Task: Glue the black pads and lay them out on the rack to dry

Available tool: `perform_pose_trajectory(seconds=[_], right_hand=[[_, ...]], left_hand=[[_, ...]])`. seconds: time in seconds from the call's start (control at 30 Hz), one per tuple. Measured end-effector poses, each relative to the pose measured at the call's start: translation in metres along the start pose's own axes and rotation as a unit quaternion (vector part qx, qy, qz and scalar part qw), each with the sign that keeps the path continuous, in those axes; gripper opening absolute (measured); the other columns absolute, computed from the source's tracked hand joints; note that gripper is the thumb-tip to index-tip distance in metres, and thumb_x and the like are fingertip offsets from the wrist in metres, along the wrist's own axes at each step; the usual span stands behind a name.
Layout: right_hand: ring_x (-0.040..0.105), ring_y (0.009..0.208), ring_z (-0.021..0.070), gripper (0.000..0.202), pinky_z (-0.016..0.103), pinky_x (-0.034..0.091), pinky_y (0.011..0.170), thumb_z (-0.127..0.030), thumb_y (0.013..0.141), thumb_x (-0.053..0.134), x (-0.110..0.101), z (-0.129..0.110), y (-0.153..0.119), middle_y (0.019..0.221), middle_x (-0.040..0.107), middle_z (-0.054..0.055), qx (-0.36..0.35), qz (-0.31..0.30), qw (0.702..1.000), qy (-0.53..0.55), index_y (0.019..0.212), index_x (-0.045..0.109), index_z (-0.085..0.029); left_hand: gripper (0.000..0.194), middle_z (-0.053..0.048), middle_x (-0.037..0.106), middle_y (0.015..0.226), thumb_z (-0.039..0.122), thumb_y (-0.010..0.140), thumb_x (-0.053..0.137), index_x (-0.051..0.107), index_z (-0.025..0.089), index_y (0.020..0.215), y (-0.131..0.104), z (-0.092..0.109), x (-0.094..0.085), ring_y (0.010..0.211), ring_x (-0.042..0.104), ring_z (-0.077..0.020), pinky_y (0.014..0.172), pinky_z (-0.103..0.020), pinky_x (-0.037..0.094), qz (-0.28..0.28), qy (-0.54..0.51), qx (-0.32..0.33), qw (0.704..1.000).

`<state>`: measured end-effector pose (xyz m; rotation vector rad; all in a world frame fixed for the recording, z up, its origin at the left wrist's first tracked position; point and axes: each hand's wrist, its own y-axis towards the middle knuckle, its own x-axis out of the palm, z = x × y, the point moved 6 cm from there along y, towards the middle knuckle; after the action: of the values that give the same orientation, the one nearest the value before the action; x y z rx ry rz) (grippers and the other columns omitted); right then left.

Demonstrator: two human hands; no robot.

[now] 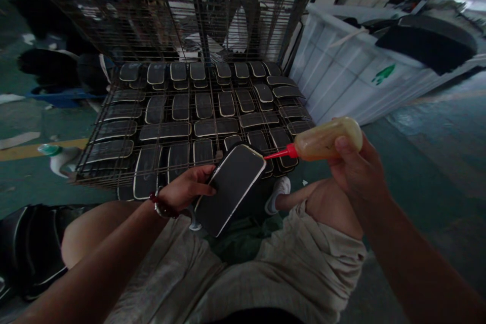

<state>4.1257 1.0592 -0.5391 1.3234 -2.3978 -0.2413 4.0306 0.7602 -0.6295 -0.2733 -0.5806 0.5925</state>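
My left hand [190, 188] grips a dark, flat panel with rounded corners [232, 190] by its left edge, tilted above my lap. A pale line runs along the panel's rim. In my right hand [355, 164] is a squeeze bottle [328, 139] of amber liquid, lying nearly level, fingers wrapped round its base. Its red nozzle tip meets the panel's upper right corner, at the pale rim. Under and beyond the panel, a wire rack [216, 134] carries many similar dark panels with pale edges, laid in rows.
A large white bin [334, 71] holding dark pieces stands at the right. Behind the rack rises an upright wire grid [197, 5]. At the left are a white jug with a green cap [63, 159] and a blue tray [68, 97] with black items. Black curved pieces [34, 248] lie by my left knee.
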Motion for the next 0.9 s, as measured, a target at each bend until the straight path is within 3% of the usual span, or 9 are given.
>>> perform_pose_trajectory(seconds=[0.13,0.37,0.63,0.9], right_hand=[[0.059,0.093,0.0168,0.027,0.029,0.053,0.083,-0.027,0.077,0.071,-0.001,0.005,-0.003,0.101,0.062,0.002,0.020,0.001,1.000,-0.014,0.104,0.065,-0.025],[0.060,0.088,0.0159,0.021,0.032,0.051,0.086,-0.027,0.077,0.071,0.000,0.008,-0.009,0.092,0.063,0.001,-0.002,0.048,0.999,-0.003,0.097,0.066,-0.024],[0.060,0.095,0.0201,0.017,0.037,0.051,0.089,-0.029,0.079,0.069,0.003,0.013,-0.016,0.097,0.063,0.002,0.007,0.047,0.999,-0.021,0.096,0.066,-0.027],[0.058,0.095,0.0166,0.022,0.032,0.047,0.091,-0.026,0.078,0.069,0.013,0.018,-0.028,0.097,0.062,0.001,0.040,0.041,0.998,0.013,0.099,0.065,-0.023]], left_hand=[[0.049,-0.013,0.070,0.097,0.004,0.063,0.069,0.063,0.012,0.110,0.000,0.002,0.002,0.079,0.068,-0.0239,0.067,-0.031,0.054,0.003,-0.004,-0.001,1.000],[0.044,-0.010,0.071,0.093,0.003,0.061,0.069,0.065,0.013,0.105,0.001,0.004,0.004,0.075,0.068,-0.0211,0.068,-0.030,0.055,0.003,-0.028,0.011,1.000],[0.045,-0.010,0.072,0.092,0.004,0.062,0.069,0.064,0.013,0.106,0.005,0.002,0.006,0.076,0.068,-0.0213,0.069,-0.030,0.054,-0.003,-0.045,0.013,0.999],[0.046,-0.013,0.070,0.099,0.006,0.064,0.068,0.063,0.012,0.109,0.005,0.000,0.007,0.080,0.068,-0.0246,0.070,-0.034,0.055,-0.005,-0.055,0.002,0.998]])
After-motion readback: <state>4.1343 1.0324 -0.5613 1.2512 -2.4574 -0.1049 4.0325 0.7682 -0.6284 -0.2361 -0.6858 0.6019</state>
